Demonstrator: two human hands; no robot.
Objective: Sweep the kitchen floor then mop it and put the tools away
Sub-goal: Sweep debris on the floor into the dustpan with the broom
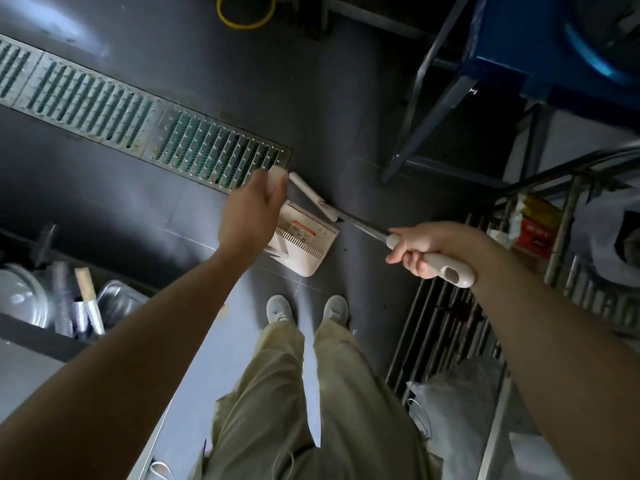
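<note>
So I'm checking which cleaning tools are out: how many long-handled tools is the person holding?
2. The left hand grips the dustpan handle in front of the feet; the right hand grips the broom handle to the right. Others may sit out of view.

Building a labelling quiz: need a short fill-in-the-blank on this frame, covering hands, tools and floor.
1. The right hand grips the white handle of the long ____.
2. The left hand holds the top of the white plastic ____ standing on the floor.
3. Beyond the left hand, a long metal ____ grate is set into the dark grey floor.
4. The person stands in pale grey ____.

Missing words: broom; dustpan; drain; shoes
</note>
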